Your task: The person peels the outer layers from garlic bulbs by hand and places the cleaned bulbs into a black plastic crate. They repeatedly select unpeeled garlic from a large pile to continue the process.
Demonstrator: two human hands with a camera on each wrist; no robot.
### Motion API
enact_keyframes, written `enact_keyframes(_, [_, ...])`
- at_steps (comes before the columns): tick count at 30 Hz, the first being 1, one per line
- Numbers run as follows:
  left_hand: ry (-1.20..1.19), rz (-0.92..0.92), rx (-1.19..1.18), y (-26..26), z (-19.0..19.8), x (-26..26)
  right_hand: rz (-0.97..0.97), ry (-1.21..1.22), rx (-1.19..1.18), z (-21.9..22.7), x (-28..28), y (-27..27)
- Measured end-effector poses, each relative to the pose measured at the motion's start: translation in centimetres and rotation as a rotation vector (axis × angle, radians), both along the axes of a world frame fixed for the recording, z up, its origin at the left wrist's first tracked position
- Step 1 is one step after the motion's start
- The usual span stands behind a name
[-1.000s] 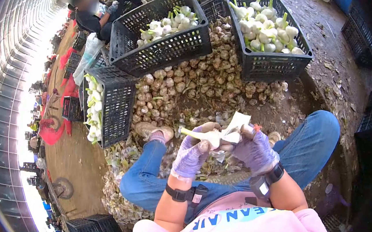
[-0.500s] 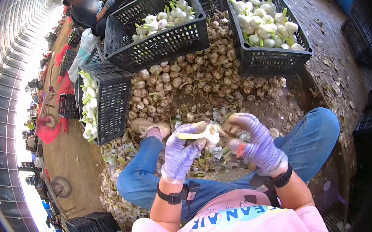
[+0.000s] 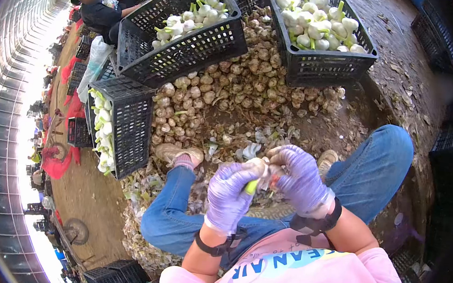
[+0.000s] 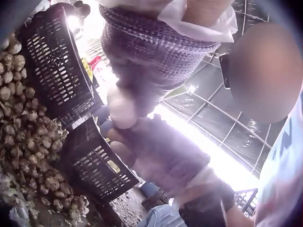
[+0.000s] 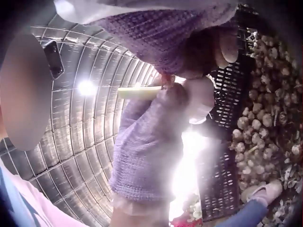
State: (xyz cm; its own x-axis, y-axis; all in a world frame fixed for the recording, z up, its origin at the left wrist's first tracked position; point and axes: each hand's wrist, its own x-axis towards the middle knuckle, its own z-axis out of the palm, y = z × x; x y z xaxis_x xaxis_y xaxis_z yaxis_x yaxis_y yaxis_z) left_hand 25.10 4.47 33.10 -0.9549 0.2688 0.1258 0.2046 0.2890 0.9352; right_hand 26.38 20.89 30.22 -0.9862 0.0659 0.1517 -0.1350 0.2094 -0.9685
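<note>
A garlic bulb (image 3: 261, 165) with a cut green stem (image 3: 251, 187) is between the two gloved hands, above the person's lap. The left hand (image 3: 228, 198) grips it, fingers wrapped round the stem side. At the bulb's other side, the right hand (image 3: 305, 182) pinches with curled fingers and thumb; something orange-red shows at that thumb. In the right wrist view the pale bulb (image 5: 202, 98) pokes out past the left fingers, the stem (image 5: 137, 92) pointing the opposite way. The left wrist view has the bulb (image 4: 122, 111) beside dark, backlit gloves.
Two black crates (image 3: 184, 65) (image 3: 329, 72) of white garlic stand ahead, and a tipped crate (image 3: 130, 128) of garlic is at left. Unpeeled bulbs (image 3: 192, 98) are heaped between them. Skins litter the ground round the feet. Another person (image 3: 95, 14) sits far left.
A second ago the right hand held a wide pale strip at the bulb; then it was apart from it with spread fingers. Now it is back on the bulb, whose stem has turned downward.
</note>
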Motion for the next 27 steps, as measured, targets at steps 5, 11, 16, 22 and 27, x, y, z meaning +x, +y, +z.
enact_keyframes(5, [-0.494, 0.174, 0.929, -1.6, -0.9, -0.3, 0.1, -0.454, -0.553, -2.5, -0.4, 1.4])
enact_keyframes(11, [-0.624, 0.33, 1.337, -2.7, -5.0, -2.5, 0.362, -0.464, -0.664, -1.0, 0.9, 1.7])
enact_keyframes(16, [-0.64, 0.317, 1.249, -2.6, -5.1, -6.8, 0.287, -0.506, -0.314, -2.8, -0.4, 1.4])
enact_keyframes(22, [0.003, 0.159, 1.157, -3.9, 2.2, -22.0, 0.294, -0.428, -0.094, -6.2, -2.2, 1.1])
enact_keyframes(27, [-0.297, 0.416, 0.308, -3.0, -8.2, -24.3, 0.299, -0.345, 0.033, -8.8, -3.4, 2.2])
